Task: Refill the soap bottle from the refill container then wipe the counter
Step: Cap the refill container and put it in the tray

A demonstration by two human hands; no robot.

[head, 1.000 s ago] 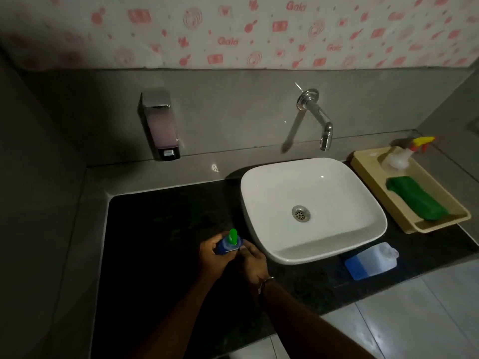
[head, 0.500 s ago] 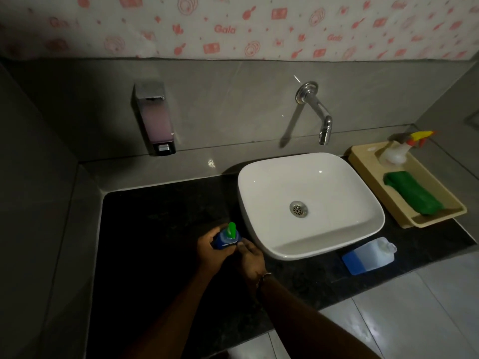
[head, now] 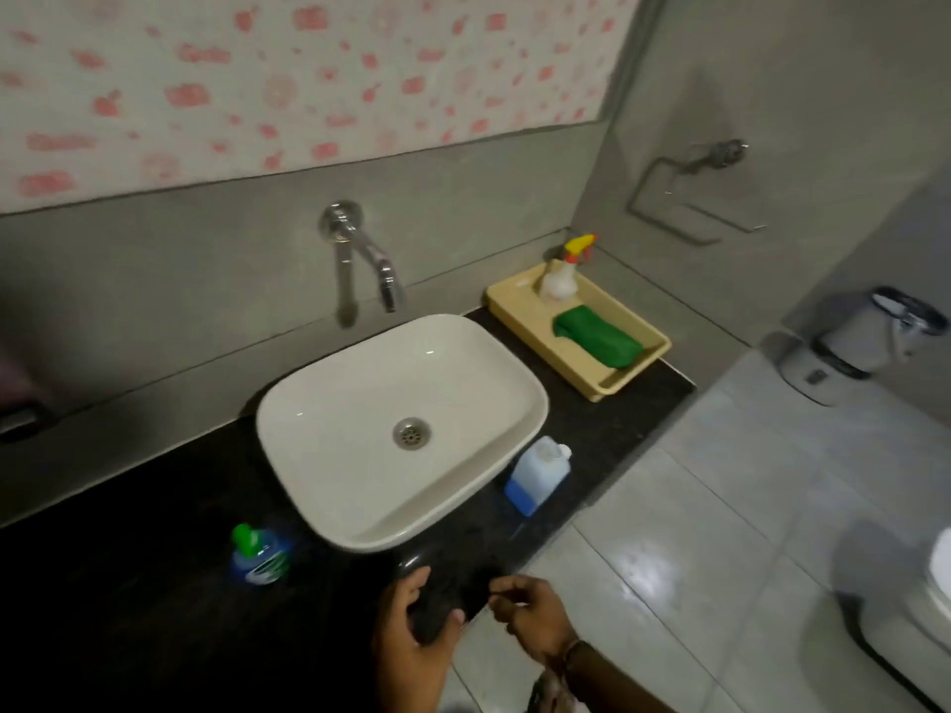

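A dark stone counter (head: 154, 584) runs along a grey wall, with a white basin (head: 401, 429) sitting on top of it under a chrome tap (head: 360, 259). The soap bottle (head: 257, 553), blue with a green pump top, stands upright on the counter just beside the basin's near left corner, with no hand on it. The refill container (head: 538, 476), a pale jug with blue liquid in its lower part and a white cap, rests on the counter near the basin's right side, close to the counter's front edge.

At the far right end of the counter lies a yellow tray (head: 592, 373). In it stand a spray bottle (head: 561, 275) with a yellow and red trigger head at the far end and a green cloth (head: 597, 337) lying toward the near end.

Both hands are low in the view at the counter's front edge, near the basin's near corner and apart from the soap bottle and the jug. The left hand (head: 411, 640) has its fingers spread and curved over something dark against the counter edge; what it is cannot be told, nor whether the hand truly grips it. The right hand (head: 530, 620), with a band at the wrist, has its fingers loosely curled and pointing toward the left hand, holding nothing that can be seen.

On the right wall hang a metal towel ring (head: 684, 198) and a grey dispenser (head: 859, 342), above a pale tiled floor (head: 720, 558).
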